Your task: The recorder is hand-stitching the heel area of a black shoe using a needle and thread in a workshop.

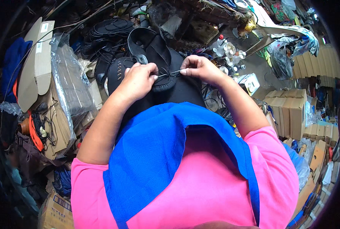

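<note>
Head view: one blue apron (pixel 151 152) nearest; beyond it, one black shoe (pixel 157 53) on the lap (pixel 186 91). Over its near end two bent arms (pixel 107 126) angle inward, left hand (pixel 139 78) and right hand (pixel 200 70) each pinching needle-like metal (pixel 176 71), one piece or two I cannot tell.

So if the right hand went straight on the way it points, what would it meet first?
The right hand would probably meet the shoe first, its thin tool leading; the left hand lies beyond. Exact depth is unclear from this view.
</note>
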